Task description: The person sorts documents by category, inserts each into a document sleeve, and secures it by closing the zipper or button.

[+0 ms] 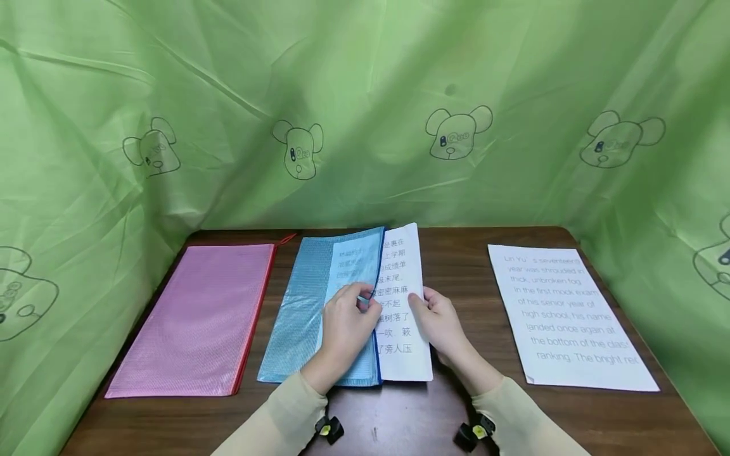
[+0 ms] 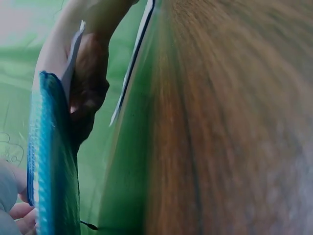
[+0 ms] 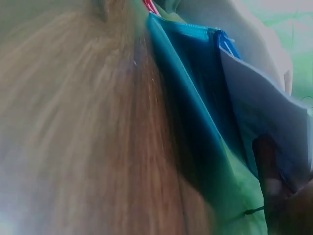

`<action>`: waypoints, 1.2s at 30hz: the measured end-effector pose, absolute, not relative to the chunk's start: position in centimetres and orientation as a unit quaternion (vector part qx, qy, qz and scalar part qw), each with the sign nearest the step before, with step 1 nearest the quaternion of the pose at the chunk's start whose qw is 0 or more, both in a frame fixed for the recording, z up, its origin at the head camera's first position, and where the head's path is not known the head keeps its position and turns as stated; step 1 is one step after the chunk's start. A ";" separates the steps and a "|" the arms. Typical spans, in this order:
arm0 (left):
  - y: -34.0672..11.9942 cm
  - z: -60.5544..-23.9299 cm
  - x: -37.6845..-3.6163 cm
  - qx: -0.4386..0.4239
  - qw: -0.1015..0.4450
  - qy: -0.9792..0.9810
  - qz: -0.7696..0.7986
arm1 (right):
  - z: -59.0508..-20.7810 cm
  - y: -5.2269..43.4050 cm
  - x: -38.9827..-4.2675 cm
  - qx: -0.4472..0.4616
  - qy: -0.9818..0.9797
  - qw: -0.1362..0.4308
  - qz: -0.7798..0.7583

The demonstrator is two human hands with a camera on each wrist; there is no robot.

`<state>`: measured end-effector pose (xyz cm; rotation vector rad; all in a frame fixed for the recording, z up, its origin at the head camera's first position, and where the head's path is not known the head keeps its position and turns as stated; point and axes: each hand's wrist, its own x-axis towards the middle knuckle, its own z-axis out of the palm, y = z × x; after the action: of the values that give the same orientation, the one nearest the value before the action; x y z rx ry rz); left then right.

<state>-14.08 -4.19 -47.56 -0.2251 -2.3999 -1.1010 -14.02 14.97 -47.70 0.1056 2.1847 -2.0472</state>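
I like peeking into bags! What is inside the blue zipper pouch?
A printed sheet of Chinese text sits partly inside the blue mesh pouch, its right part sticking out. The left hand holds the pouch's edge; the right hand holds the sheet. Anything beneath the sheet is covered.

Two mesh pouches: pink, blue. Two printed sheets. Two hands.

A dark wooden table is seen. On it are laid a pink mesh pouch at nine o'clock, a blue mesh pouch centrally, and a printed sheet at three o'clock.
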 end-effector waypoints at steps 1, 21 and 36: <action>-4.2 -47.6 -14.1 -0.083 0.244 -0.878 -0.404 | -47.8 14.7 -14.1 0.035 0.725 0.073 -0.684; -4.7 -47.9 -14.5 -0.058 0.215 -0.863 -0.453 | -48.1 15.0 -14.9 0.064 0.721 0.075 -0.686; -4.6 -48.0 -14.7 -0.071 0.181 -0.846 -0.496 | -48.1 14.5 -15.5 0.037 0.740 0.066 -0.668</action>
<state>-14.68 -4.56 -47.98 -0.2013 -2.3897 -1.4000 -15.48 14.48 -48.06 0.1111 2.2335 -2.0143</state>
